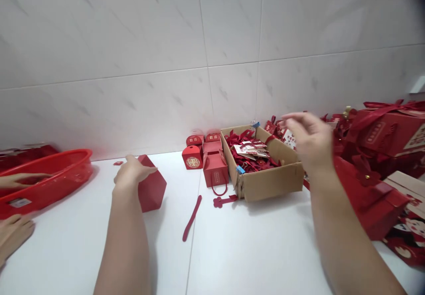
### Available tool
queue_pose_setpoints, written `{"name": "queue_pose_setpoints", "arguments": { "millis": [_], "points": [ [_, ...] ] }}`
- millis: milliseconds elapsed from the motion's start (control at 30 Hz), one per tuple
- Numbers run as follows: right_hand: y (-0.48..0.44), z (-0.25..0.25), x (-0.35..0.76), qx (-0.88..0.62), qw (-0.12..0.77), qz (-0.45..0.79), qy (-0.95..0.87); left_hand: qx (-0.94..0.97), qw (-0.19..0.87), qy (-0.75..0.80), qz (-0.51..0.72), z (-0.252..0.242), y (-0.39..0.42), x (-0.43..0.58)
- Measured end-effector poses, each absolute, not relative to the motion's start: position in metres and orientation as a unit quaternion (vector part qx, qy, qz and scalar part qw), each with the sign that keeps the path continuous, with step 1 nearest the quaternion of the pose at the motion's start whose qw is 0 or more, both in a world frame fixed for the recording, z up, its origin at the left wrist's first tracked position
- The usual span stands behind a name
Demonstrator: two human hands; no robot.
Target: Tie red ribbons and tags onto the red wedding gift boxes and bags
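My left hand (pixel 132 171) rests on a red paper gift box (pixel 152 188) standing on the white table (pixel 252 250), fingers curled over its top edge. My right hand (pixel 307 136) hovers above the right end of a cardboard box (pixel 268 182) filled with red ribbons and printed tags (pixel 250 150). Its fingers are loosely curled and blurred, and nothing clearly shows in them. A loose red strap (pixel 191 218) lies on the table between my arms.
Small finished red gift boxes (pixel 206 155) stand against the tiled wall. A red plastic basket (pixel 43 178) sits at the left, with another person's hands (pixel 15 231) beside and in it. Red bags and boxes (pixel 375 153) pile up at the right.
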State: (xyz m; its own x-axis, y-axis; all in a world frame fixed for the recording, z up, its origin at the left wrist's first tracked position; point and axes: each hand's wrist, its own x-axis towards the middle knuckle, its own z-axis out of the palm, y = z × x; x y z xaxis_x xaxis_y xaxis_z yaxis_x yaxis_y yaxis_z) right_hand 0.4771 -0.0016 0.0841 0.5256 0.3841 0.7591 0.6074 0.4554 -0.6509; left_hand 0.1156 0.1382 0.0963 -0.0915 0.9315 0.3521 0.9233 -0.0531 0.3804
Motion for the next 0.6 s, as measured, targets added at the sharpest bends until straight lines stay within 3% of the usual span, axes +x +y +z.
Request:
{"name": "queue_pose_setpoints", "arguments": {
  "millis": [200, 467, 600],
  "points": [
    [0.049, 0.041, 0.496, -0.673, 0.525, -0.060, -0.518, 0.686, 0.095, 0.691, 0.208, 0.105, 0.123, 0.131],
    [0.080, 0.029, 0.499, -0.783, 0.195, 0.078, -0.586, 0.914, 0.105, 0.389, 0.051, 0.110, 0.043, 0.189],
    [0.089, 0.037, 0.494, -0.769, 0.113, 0.116, -0.618, 0.945, 0.140, 0.285, 0.073, 0.098, 0.019, 0.228]
  ]
}}
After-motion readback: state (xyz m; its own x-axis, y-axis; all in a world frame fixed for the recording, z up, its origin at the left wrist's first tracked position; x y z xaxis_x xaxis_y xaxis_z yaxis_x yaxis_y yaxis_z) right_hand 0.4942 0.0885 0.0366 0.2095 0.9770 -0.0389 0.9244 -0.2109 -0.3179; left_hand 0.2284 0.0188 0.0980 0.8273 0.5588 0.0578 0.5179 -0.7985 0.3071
